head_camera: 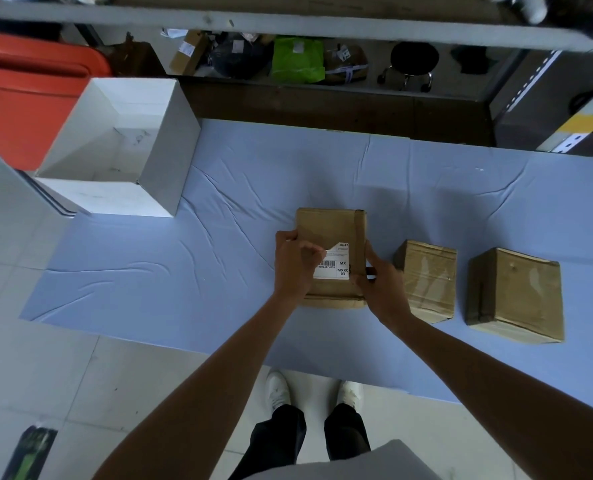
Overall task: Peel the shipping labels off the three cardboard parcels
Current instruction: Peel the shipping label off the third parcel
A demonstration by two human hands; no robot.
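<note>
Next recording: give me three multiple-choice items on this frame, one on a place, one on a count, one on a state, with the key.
1. Where does the white box stand?
A. At the far left corner of the blue cloth
B. Right of the parcels
C. On top of a parcel

2. How many cardboard parcels lie on the cloth?
A. Two
B. Three
C. Four

3. The label on the left parcel is:
A. fully stuck down
B. partly peeled
C. gone

Key:
1 A, it stands far left of all the parcels.
2 B, the left parcel, middle parcel and right parcel lie in a row.
3 B, the left hand pinches its lifted upper left corner.
</note>
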